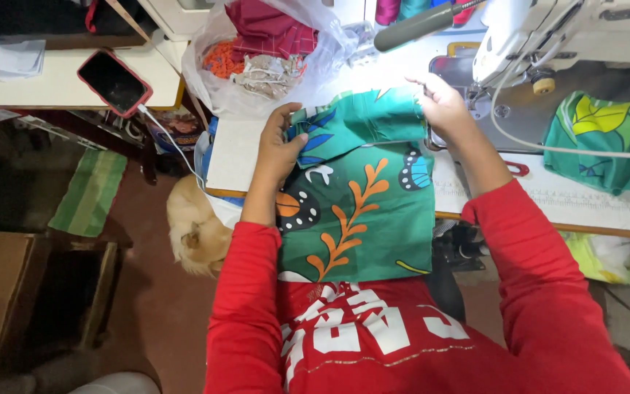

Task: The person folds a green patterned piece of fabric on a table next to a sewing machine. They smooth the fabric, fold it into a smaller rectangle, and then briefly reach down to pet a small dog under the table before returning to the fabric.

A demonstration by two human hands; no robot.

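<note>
Sewing table (pixel 592 208), hands (pixel 359 131) gripping green fabric (pixel 362 211)

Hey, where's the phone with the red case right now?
The phone lies screen-up on the pale side table at upper left of the head view, left of the clear plastic bag of fabric scraps.

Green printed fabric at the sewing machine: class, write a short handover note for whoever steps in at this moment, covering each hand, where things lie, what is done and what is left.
Left hand: gripping the left edge of the green printed fabric, thumb on top.
Right hand: pinching the fabric's folded top edge beside the sewing machine.
Fabric: folded over at the top, draped from the white table down to the lap. Another green piece lies to the right of the machine.
Done: top edge folded.
Left: the fold is not yet under the needle; no stitching can be seen.
</note>
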